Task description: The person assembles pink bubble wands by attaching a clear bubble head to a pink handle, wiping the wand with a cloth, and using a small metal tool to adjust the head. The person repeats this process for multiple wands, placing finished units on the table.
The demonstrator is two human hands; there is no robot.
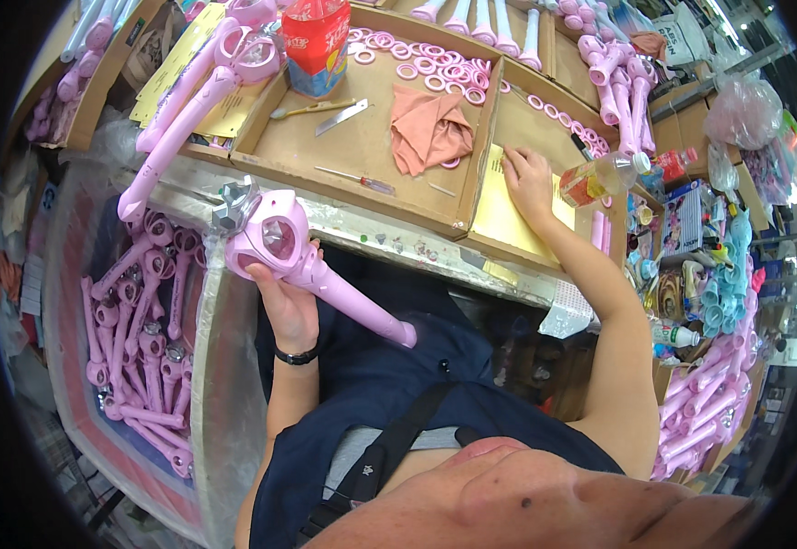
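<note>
Evidently, the pink toy wand (353, 297) is above the lap, tilted, its faceted silver tip (234, 206) up and left, its tapered handle down and right. The left hand (287, 306) has its fingers closed around the wand just below the pierced round head, presumably because a grip near the heavier end balances it. Beside the left forearm, a plastic-lined bin (199, 384) contains a pile of similar wands, within easy reach. Across the bench edge, the right hand (531, 178) rests on a yellow sheet (513, 220), fingers close together near a cardboard divider; whether they pinch anything cannot be told. In the adjoining cardboard tray (302, 151), a screwdriver (354, 180) and a folded salmon cloth (430, 128) lie apart, likely to stay accessible. Farther back, pink rings (426, 66) are loosely grouped, probably kept clear of the tools.
</note>
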